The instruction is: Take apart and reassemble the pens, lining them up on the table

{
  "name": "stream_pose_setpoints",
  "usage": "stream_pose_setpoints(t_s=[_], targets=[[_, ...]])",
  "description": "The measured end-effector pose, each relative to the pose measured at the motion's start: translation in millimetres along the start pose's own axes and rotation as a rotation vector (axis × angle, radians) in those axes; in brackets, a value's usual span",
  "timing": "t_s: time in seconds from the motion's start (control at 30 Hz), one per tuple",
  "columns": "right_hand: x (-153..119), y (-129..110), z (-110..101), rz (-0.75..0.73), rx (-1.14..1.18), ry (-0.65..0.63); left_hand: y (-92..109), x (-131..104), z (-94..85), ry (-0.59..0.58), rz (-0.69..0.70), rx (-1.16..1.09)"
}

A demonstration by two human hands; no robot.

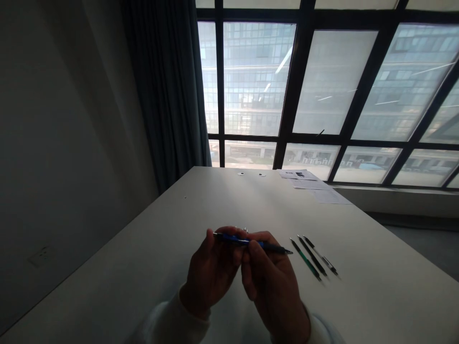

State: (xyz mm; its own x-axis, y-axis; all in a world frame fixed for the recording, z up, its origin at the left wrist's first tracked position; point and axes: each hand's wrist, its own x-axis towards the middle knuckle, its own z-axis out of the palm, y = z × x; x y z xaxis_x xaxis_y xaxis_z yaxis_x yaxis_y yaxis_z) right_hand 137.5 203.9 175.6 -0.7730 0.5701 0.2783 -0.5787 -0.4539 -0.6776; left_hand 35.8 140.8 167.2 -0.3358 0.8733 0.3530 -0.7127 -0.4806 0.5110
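A blue pen point(233, 240) with a dark grip is held nearly level between my two hands above the white table. Its tip points right, and the other end rests by the thumb of my left hand point(213, 272). My left hand is curled round the pen's left part. The thumb and fingers of my right hand point(274, 282) pinch its middle. Some small shiny things point(245, 230) show just behind my fingers, too small to make out. On the table to the right lie a green pen point(306, 259), a black pen point(312, 255) and a clear pen with black ends point(329, 263).
The white table point(165, 229) stretches to the window. Printed papers point(304, 180) lie at its far right corner, and two small round fittings point(241, 174) sit near the far edge. A dark curtain point(168, 95) and a wall stand on the left.
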Motion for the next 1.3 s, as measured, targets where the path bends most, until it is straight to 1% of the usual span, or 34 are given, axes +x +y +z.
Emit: stream_pose_setpoints(t_s=[0.1, 0.3, 0.43, 0.57, 0.67, 0.73, 0.77, 0.8, 0.83, 0.87, 0.9, 0.93, 0.97, 1.0, 1.03, 1.07, 1.1, 1.17, 1.23, 1.3], targets=[[0, 0, 1, -0.014, -0.012, 0.005, -2, 0, 0.2, 0.019, -0.003, -0.023], [1, -2, 0, 0.007, -0.027, 0.008, -4, 0, 0.5, 0.085, 0.014, 0.025], [0, -2, -1, 0.009, -0.034, 0.033, -4, 0, -1.7, 0.083, 0.005, 0.055], [2, 0, -5, 0.008, -0.063, 0.01, -4, 0, -3.0, 0.056, 0.018, 0.074], [9, -4, -13, -0.028, -0.138, 0.008, -4, 4, -4.7, 0.049, 0.018, 0.162], [17, -15, -27, -0.106, -0.292, 0.055, -4, 8, -9.2, 0.111, 0.016, 0.342], [21, -23, -38, -0.171, -0.424, 0.095, -3, 10, -12.8, 0.169, 0.014, 0.477], [26, -33, -50, -0.224, -0.61, 0.146, -2, 12, -17.3, 0.241, 0.009, 0.632], [31, -43, -65, -0.232, -0.86, 0.198, 0, 14, -22.5, 0.318, -0.008, 0.803], [35, -54, -82, -0.193, -1.131, 0.25, 1, 16, -28.1, 0.383, -0.026, 0.95], [38, -64, -99, -0.115, -1.377, 0.317, 1, 16, -33.8, 0.419, -0.053, 1.069], [41, -72, -117, -0.006, -1.585, 0.349, 1, 17, -39.4, 0.432, -0.068, 1.163], [43, -79, -135, 0.1, -1.747, 0.364, 1, 17, -44.8, 0.438, -0.067, 1.24], [43, -85, -152, 0.219, -1.866, 0.379, -1, 17, -49.9, 0.428, -0.066, 1.306], [43, -89, -167, 0.326, -1.943, 0.37, -4, 17, -54.6, 0.412, -0.056, 1.371], [42, -91, -180, 0.401, -1.981, 0.368, -7, 16, -59.1, 0.386, -0.044, 1.445], [40, -93, -191, 0.43, -2.023, 0.369, -11, 16, -63.4, 0.349, -0.028, 1.535], [36, -95, -207, 0.443, -2.073, 0.391, -21, 14, -71.4, 0.21, -0.018, 1.729], [33, -96, -217, 0.432, -2.097, 0.424, -30, 12, -79.0, 0.053, -0.062, 1.862], [32, -98, -223, 0.444, -2.11, 0.458, -38, 11, -86.6, -0.032, -0.128, 1.936]])
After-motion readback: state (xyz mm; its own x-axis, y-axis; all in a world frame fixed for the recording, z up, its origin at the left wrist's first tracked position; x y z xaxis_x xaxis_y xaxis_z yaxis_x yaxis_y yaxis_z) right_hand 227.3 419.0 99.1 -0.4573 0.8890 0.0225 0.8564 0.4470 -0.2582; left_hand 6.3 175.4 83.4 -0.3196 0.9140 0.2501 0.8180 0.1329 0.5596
